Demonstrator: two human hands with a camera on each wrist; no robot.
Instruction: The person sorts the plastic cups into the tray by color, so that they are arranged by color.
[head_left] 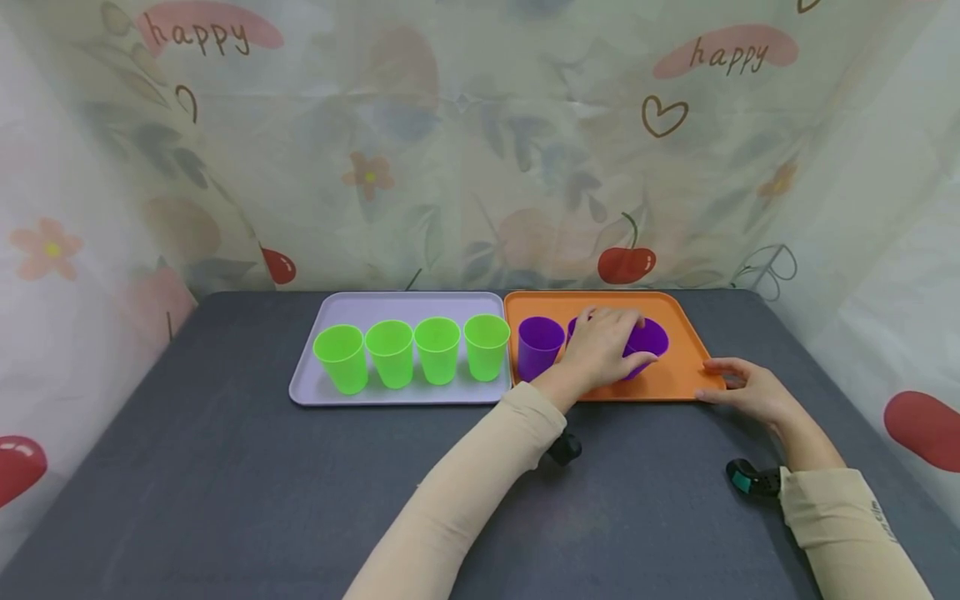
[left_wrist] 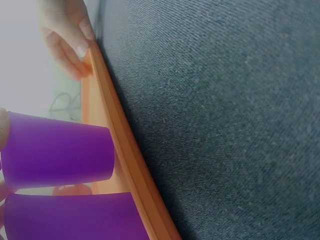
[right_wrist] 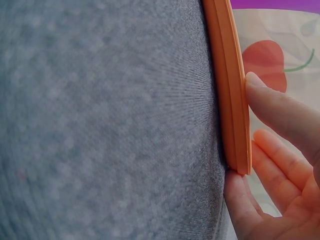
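Note:
My left hand (head_left: 598, 348) reaches over the orange tray (head_left: 684, 367) and holds the rightmost purple cup (head_left: 651, 340) near its rim, thumb on the right side. In the left wrist view that purple cup (left_wrist: 60, 150) stands beside another purple cup (left_wrist: 75, 217), with fingertips at its rim. A further purple cup (head_left: 538, 350) stands at the tray's left end; my hand hides most of the cup between. At the tray's right end, my right hand (head_left: 761, 392) grips the front corner. The right wrist view has its thumb (right_wrist: 280, 107) on the tray rim (right_wrist: 234, 100).
A lavender tray (head_left: 420, 397) adjoins the orange one on the left. Several bright green cups (head_left: 390, 358) stand upright on it in a row. Both trays lie on a dark grey cloth-covered table (head_left: 300, 483), with a printed curtain (head_left: 465, 167) behind.

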